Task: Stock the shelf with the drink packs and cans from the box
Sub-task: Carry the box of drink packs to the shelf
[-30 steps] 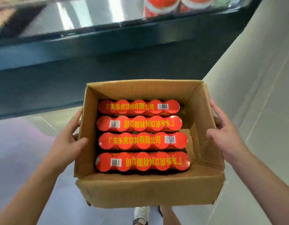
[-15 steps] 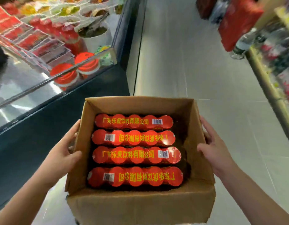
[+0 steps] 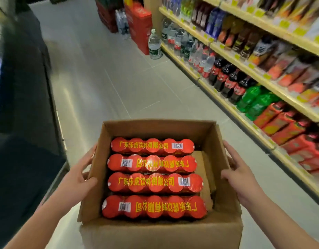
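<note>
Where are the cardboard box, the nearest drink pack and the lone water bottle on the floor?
cardboard box (image 3: 160, 236): head view, near outer wall.
nearest drink pack (image 3: 154, 206): head view, wrapped top.
water bottle (image 3: 154, 45): head view, body.

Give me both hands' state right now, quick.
Left hand: gripping the left wall of the cardboard box, thumb over the rim.
Right hand: gripping the box's right wall the same way.
</note>
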Demonstrator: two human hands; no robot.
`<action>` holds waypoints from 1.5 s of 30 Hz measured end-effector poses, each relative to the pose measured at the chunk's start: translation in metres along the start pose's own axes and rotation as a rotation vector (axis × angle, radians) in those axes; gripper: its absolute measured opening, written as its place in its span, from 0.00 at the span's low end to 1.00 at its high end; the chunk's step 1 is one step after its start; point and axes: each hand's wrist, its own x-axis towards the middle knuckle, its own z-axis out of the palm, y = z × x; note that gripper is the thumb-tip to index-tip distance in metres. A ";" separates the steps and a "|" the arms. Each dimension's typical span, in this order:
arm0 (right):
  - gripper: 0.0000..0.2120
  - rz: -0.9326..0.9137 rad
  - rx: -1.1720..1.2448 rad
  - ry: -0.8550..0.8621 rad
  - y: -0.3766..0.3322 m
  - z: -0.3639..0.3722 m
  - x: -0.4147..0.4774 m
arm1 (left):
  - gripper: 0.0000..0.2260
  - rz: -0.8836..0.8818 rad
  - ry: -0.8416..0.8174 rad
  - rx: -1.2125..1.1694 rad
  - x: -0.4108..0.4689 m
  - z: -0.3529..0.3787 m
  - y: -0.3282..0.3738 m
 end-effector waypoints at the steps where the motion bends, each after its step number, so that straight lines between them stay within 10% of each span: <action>1: 0.46 0.006 0.023 0.038 0.004 -0.029 -0.001 | 0.40 0.011 -0.033 -0.004 0.009 0.023 0.014; 12: 0.49 0.007 0.340 0.444 0.072 -0.286 -0.058 | 0.40 0.197 -0.535 -0.023 0.081 0.274 0.179; 26: 0.51 0.055 0.564 0.885 0.160 -0.446 -0.105 | 0.41 0.467 -1.007 0.243 0.116 0.560 0.313; 45: 0.52 0.201 0.575 0.923 0.349 -0.636 -0.027 | 0.44 0.421 -0.971 0.414 0.111 0.835 0.241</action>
